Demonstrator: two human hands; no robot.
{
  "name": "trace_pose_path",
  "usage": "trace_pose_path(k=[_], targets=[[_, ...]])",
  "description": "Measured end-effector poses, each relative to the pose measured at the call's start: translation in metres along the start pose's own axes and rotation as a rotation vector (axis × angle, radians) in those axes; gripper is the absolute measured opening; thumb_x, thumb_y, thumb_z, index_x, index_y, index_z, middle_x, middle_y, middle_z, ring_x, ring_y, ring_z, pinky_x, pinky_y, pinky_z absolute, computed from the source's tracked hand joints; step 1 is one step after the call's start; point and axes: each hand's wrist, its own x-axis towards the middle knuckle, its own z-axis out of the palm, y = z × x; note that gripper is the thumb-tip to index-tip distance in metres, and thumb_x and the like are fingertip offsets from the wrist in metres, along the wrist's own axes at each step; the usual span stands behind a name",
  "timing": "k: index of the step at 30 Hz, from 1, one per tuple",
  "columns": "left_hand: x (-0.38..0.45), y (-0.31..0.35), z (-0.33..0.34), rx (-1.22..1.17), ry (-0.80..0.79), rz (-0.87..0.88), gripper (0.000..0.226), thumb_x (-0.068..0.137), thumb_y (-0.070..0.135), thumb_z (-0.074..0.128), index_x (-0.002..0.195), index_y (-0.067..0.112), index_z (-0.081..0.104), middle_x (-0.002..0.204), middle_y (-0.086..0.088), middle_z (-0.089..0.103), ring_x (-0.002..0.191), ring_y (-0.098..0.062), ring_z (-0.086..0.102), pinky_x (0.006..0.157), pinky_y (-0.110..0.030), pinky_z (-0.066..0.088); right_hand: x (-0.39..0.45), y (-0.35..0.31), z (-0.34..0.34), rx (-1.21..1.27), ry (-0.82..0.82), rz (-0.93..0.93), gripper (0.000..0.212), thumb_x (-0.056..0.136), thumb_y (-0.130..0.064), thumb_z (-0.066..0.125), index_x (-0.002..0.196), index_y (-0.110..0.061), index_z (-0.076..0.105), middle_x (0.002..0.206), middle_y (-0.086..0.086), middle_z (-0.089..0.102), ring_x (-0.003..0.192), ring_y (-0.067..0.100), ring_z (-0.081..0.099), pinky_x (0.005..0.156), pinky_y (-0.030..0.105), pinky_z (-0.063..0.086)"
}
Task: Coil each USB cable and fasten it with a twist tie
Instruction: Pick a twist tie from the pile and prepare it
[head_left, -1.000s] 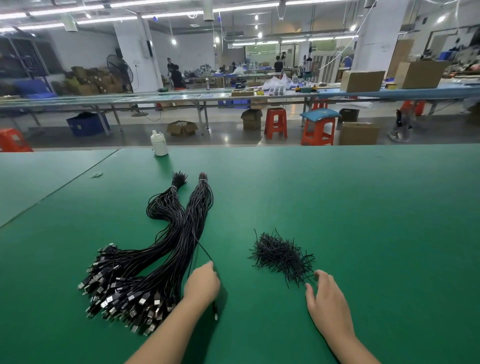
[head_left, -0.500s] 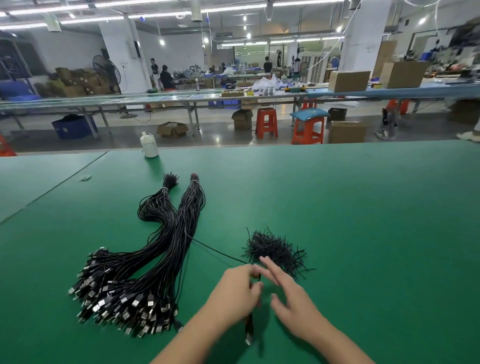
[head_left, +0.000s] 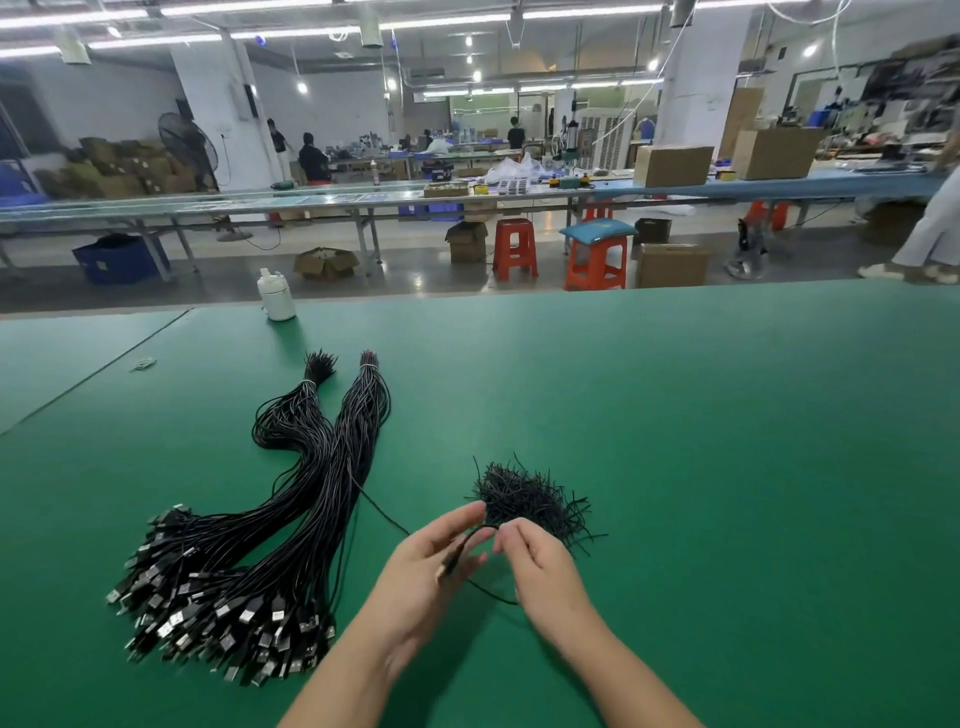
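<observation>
The left hand (head_left: 421, 564) and right hand (head_left: 540, 566) meet low over the green counter (head_left: 727, 467), sharing one thin black USB cable (head_left: 470, 540). The left hand's fingers (head_left: 457, 519) are loosely curled round the plug end, which lies across the palm; the right hand's fingers (head_left: 511, 530) are pressed together in a pinch on the wire just past a small arch that spans the gap between the two hands. From the left fingers the wire trails away to the far left, into the bundles of cables (head_left: 311, 493) lying left of both hands, each tied near its far tip, with the metal plugs fanned out toward the person. The cable looks very light and limp, with just enough spring to hold that arch, so a coil will likely try to open unless pinched at the crossing; the stiffer plug moulding seems the sound place to anchor it while loops are laid. The jacket looks smooth and may slide through a slack pinch. Touching the far side of the right fingers is the heap of twist ties (head_left: 530, 501), thin, wiry and tangled, so lifting a single one may drag neighbours. A white bottle (head_left: 275, 296) stands capped, well beyond the hands, near the counter's far edge; its contents cannot be seen.
</observation>
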Motion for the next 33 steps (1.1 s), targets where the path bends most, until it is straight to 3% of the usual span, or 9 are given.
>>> trace_pose_path(k=[3, 6, 10, 16, 21, 25, 29, 31, 33], targets=[[0.0, -0.012, 0.0, 0.023, -0.114, 0.021, 0.052, 0.078, 0.027, 0.082, 0.126, 0.013, 0.066, 0.135, -0.009, 0.061, 0.128, -0.023, 0.056, 0.104, -0.035, 0.047, 0.002, -0.004, -0.001, 0.065, 0.012, 0.059, 0.032, 0.106, -0.024, 0.043, 0.076, -0.019, 0.056, 0.046, -0.015, 0.042, 0.048, 0.001, 0.034, 0.053, 0.024, 0.028], [0.003, -0.013, 0.007, 0.145, -0.077, 0.044, 0.05, 0.083, 0.047, 0.072, 0.126, 0.022, 0.067, 0.134, -0.002, 0.063, 0.128, -0.019, 0.056, 0.109, -0.035, 0.042, -0.002, -0.009, 0.0, -0.032, -0.084, 0.015, 0.03, 0.105, -0.022, 0.045, 0.078, -0.016, 0.056, 0.061, -0.014, 0.053, 0.058, -0.001, 0.043, 0.059, 0.022, 0.034], [0.009, -0.009, 0.007, 0.153, -0.023, 0.02, 0.035, 0.095, 0.042, 0.055, 0.119, 0.022, 0.071, 0.127, -0.006, 0.067, 0.123, -0.019, 0.06, 0.105, -0.037, 0.041, -0.008, -0.007, 0.002, -0.122, -0.127, -0.027, 0.03, 0.104, -0.021, 0.046, 0.075, -0.02, 0.054, 0.056, -0.02, 0.051, 0.052, -0.001, 0.039, 0.054, 0.018, 0.03], [0.018, -0.015, -0.002, 0.147, 0.022, 0.046, 0.045, 0.101, 0.036, 0.037, 0.121, 0.011, 0.068, 0.123, -0.012, 0.068, 0.121, -0.024, 0.061, 0.103, -0.035, 0.045, -0.015, -0.008, -0.003, -0.144, -0.279, -0.099, 0.03, 0.105, -0.027, 0.043, 0.079, -0.031, 0.057, 0.059, -0.019, 0.049, 0.058, 0.0, 0.039, 0.059, 0.021, 0.033], [0.027, 0.001, 0.006, 0.064, 0.119, 0.235, 0.047, 0.104, 0.029, 0.031, 0.121, -0.002, 0.062, 0.119, -0.02, 0.068, 0.12, -0.028, 0.062, 0.1, -0.03, 0.05, -0.019, -0.013, 0.001, 0.159, -0.414, 0.046, 0.035, 0.109, -0.025, 0.036, 0.084, -0.019, 0.06, 0.05, -0.011, 0.034, 0.041, 0.002, 0.028, 0.044, 0.015, 0.024], [0.03, 0.012, 0.014, -0.211, 0.11, 0.148, 0.049, 0.106, 0.026, 0.026, 0.122, -0.008, 0.057, 0.117, -0.028, 0.066, 0.111, -0.038, 0.066, 0.08, -0.036, 0.059, -0.017, -0.011, -0.002, 0.287, -0.508, 0.169, 0.036, 0.109, -0.029, 0.035, 0.081, -0.017, 0.054, 0.054, -0.004, 0.027, 0.044, 0.009, 0.018, 0.042, 0.02, 0.017], [0.018, 0.044, -0.001, -0.317, -0.079, 0.048, 0.039, 0.095, 0.032, 0.047, 0.106, 0.008, 0.075, 0.103, -0.013, 0.075, 0.064, -0.017, 0.073, 0.043, -0.021, 0.052, -0.021, 0.015, -0.011, 0.194, -0.594, 0.259, 0.039, 0.104, -0.046, 0.039, 0.072, -0.025, 0.05, 0.053, -0.011, 0.029, 0.044, 0.008, 0.022, 0.043, 0.02, 0.021], [0.007, 0.059, -0.011, -0.306, -0.277, -0.091, 0.033, 0.086, 0.03, 0.062, 0.1, 0.003, 0.076, 0.09, -0.016, 0.075, 0.054, -0.019, 0.07, 0.041, -0.021, 0.05, -0.022, 0.028, -0.018, 0.169, -0.562, 0.315, 0.041, 0.099, -0.054, 0.044, 0.069, -0.026, 0.047, 0.054, -0.011, 0.029, 0.046, 0.009, 0.021, 0.044, 0.021, 0.019], [-0.002, 0.06, -0.015, -0.02, -0.512, -0.279, 0.041, 0.094, 0.028, 0.046, 0.105, -0.003, 0.07, 0.095, -0.024, 0.073, 0.063, -0.029, 0.072, 0.046, -0.026, 0.054, -0.02, 0.036, -0.024, 0.201, -0.517, 0.343, 0.041, 0.095, -0.056, 0.049, 0.067, -0.027, 0.047, 0.055, -0.01, 0.029, 0.048, 0.01, 0.019, 0.046, 0.023, 0.017]])
